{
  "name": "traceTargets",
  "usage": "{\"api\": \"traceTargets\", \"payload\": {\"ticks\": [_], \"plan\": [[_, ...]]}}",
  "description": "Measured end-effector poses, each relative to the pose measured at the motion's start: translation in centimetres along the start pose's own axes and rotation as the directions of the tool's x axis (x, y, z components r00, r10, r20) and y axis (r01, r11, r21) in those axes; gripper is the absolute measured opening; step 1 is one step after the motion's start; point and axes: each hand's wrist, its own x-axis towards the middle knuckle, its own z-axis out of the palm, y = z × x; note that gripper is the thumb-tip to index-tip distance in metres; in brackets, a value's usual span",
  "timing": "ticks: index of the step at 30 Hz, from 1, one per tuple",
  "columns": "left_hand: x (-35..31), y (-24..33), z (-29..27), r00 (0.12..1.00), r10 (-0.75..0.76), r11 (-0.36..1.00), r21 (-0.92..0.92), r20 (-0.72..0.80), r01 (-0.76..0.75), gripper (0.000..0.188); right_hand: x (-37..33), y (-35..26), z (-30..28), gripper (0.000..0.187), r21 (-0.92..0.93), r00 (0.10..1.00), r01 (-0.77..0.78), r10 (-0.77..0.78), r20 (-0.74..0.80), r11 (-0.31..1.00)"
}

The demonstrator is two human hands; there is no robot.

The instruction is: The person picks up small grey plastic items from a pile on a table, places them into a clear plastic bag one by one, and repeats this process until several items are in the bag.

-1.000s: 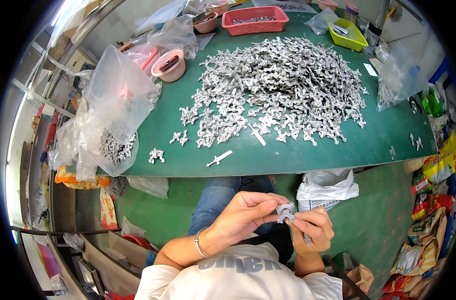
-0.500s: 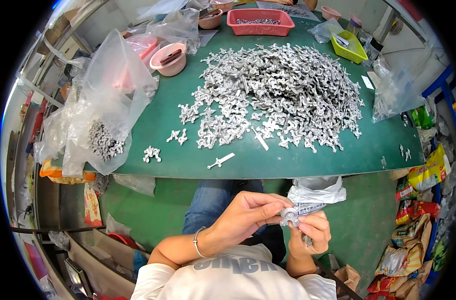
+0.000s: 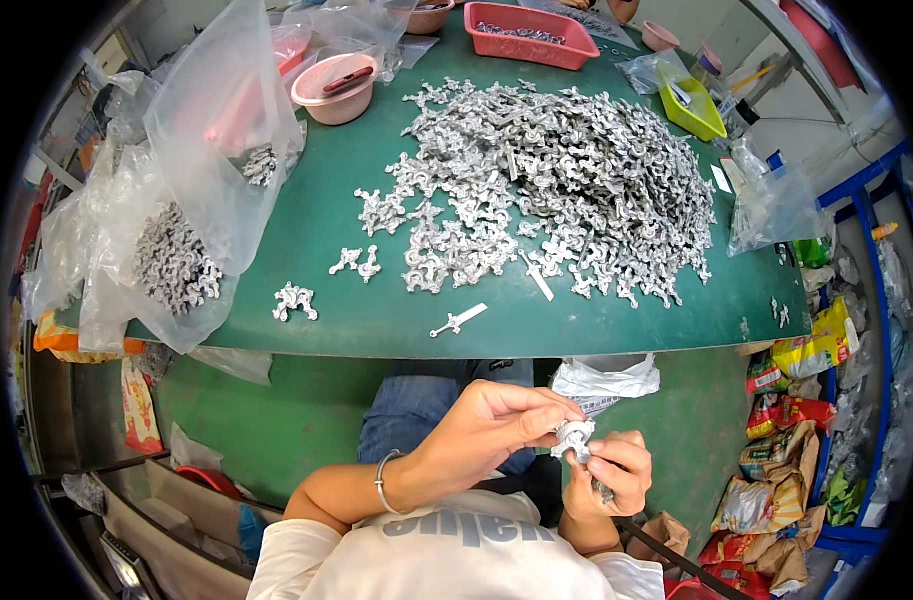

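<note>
Over my lap, my left hand [image 3: 504,425] pinches the upper left edge of a small silver metal casting [image 3: 573,438] with rounded lobes. My right hand [image 3: 616,472] grips the same casting from the lower right, fingers bent. Another greyish metal piece [image 3: 603,491] shows at the right palm, partly hidden by the fingers. On the green table ahead lies a large heap of similar silver castings [image 3: 596,190]. Nearer the front edge lie a few loose castings [image 3: 295,301] and a thin sword-shaped metal piece [image 3: 458,320].
Clear plastic bags [image 3: 206,150] with more castings cover the table's left side. Behind stand a pink bowl [image 3: 336,90], a red tray [image 3: 529,36] and a yellow-green basket [image 3: 692,105]. A white bag [image 3: 606,378] hangs below the front edge. Colourful packages [image 3: 776,450] line the right side.
The view has shifted slightly, so the table and bags sit a little differently. Both hands still hold the casting, which is turned slightly between the fingers.
</note>
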Motion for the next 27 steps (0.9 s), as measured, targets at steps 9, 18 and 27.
{"api": "traceTargets", "payload": {"ticks": [9, 18, 27], "plan": [[-1.9, 1.0, -1.6, 0.999, 0.036, 0.999, 0.006, -0.001, -0.036, 0.02, -0.4, -0.8, 1.8, 0.038, 0.025, 0.994, 0.105, -0.105, 0.019, 0.994], [-2.7, 2.4, -3.3, 0.992, 0.12, 0.99, 0.085, -0.035, -0.117, 0.018, 0.1, -0.6, 4.0, 0.036, 0.053, 0.99, 0.117, -0.12, 0.068, 0.992], [0.0, 4.7, -5.8, 0.97, 0.171, 0.946, 0.305, -0.174, -0.112, 0.018, 2.0, 2.5, 6.6, 0.027, 0.011, 0.983, -0.024, 0.022, 0.181, 1.0]]}}
